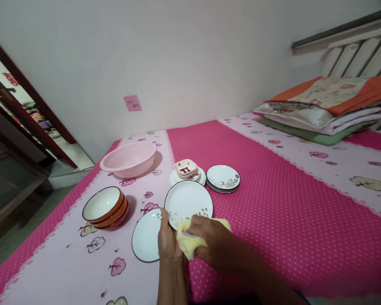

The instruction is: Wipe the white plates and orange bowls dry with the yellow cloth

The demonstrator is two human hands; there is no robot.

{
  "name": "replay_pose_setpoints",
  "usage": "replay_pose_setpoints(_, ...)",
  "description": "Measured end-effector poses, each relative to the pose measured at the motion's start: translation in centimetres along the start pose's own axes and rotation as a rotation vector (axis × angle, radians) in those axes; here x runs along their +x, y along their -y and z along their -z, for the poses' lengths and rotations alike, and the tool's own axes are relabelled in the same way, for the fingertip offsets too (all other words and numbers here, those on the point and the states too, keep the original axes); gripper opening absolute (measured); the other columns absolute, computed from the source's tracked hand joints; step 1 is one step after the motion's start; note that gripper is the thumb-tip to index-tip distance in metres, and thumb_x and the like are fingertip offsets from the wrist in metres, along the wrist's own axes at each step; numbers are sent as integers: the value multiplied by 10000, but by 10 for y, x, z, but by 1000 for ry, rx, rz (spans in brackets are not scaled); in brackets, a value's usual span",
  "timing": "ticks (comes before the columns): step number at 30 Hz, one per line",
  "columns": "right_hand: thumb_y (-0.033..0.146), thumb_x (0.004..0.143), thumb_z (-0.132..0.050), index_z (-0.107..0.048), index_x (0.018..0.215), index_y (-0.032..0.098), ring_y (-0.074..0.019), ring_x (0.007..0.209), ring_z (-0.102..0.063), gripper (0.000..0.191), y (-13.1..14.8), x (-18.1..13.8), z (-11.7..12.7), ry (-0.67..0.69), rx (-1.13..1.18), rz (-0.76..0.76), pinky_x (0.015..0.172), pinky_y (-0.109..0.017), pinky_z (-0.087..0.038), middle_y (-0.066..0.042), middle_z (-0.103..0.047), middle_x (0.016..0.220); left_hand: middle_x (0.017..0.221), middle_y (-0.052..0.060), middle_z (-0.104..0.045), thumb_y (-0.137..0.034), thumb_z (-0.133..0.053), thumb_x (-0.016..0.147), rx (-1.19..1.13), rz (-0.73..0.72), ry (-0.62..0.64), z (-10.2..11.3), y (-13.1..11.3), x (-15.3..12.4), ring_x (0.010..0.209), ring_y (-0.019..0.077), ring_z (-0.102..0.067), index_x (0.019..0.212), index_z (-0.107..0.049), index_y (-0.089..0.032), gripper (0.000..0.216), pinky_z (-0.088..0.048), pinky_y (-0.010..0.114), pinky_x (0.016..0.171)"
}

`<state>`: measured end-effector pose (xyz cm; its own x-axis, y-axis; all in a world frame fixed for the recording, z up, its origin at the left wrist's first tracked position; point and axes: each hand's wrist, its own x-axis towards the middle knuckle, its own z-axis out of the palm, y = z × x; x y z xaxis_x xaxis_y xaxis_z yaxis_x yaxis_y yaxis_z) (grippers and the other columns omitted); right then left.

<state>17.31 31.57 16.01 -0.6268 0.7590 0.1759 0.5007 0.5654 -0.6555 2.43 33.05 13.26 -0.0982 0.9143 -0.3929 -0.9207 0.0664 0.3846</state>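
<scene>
My left hand (169, 240) grips the lower left rim of a white plate (188, 199) with a dark edge and a brown floral print. The plate is held up, tilted toward me. In my right hand (211, 237) is a bunched yellow cloth (187, 243), pressed against the plate's lower edge. Another white plate (146, 239) lies on the bedspread to the left, partly hidden behind my left hand. Beyond the held plate stand a small patterned square bowl (186, 166) on white dishes and a short stack of floral plates (223, 176).
Stacked orange-brown bowls (103, 205) stand at left, with a pink basin (130, 159) behind them. Everything rests on a pink patterned bedspread (266, 203) against a white wall (209, 63). Folded cushions and cloths (330, 103) are piled at the far right by a headboard.
</scene>
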Motion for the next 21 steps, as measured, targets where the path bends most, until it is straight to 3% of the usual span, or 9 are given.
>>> replay_pose_setpoints(4,109,776,-584,-708,979,190,-240,1003,-644,251,-16,-3,8,127,-187,-217,859,-314,-438,-86,-707,1070,1296,138,-746,-483,-414,1059,-6,-292,-70,5,-19,5,1330,283,-617,1323,-698,-194,484,-400,504,1192)
replay_pose_setpoints(7,86,852,-523,-713,1007,160,-257,986,-650,257,-31,7,6,60,-323,-363,856,-337,-431,-137,-697,1101,1412,135,-670,-525,-406,1051,-22,-339,-64,10,-27,5,1435,294,-505,1395,-649,-215,523,-299,540,1237)
replay_pose_setpoints(11,57,814,-574,-700,1116,145,-263,1028,-654,339,-38,17,0,49,-338,-389,866,-326,-440,-149,-694,1154,1468,126,-625,-528,-432,1042,-58,-337,-38,10,-27,3,1457,299,-474,1427,-623,-234,521,-304,531,1236)
replay_pose_setpoints(16,252,827,-707,-720,1110,191,-252,981,-658,290,-33,11,1,-2,-100,-293,847,-332,-449,-104,-718,1117,1462,105,-639,-488,-445,1044,-24,-287,-58,4,-21,4,1434,287,-509,1429,-620,-258,482,-406,491,1190)
replay_pose_setpoints(18,334,867,-681,-719,981,205,-224,880,-641,176,-33,11,3,-70,55,-253,769,-315,-437,-62,-724,996,1444,119,-653,-485,-436,1046,-18,-278,-63,2,-20,4,1416,291,-531,1429,-621,-247,487,-432,493,1172)
replay_pose_setpoints(21,455,961,-534,-615,783,207,-168,666,-547,316,-36,15,4,-173,333,-236,618,-281,-384,6,-625,720,1422,133,-670,-508,-424,1044,-12,-245,-27,2,-17,5,1403,308,-545,1426,-622,-245,504,-434,532,1164)
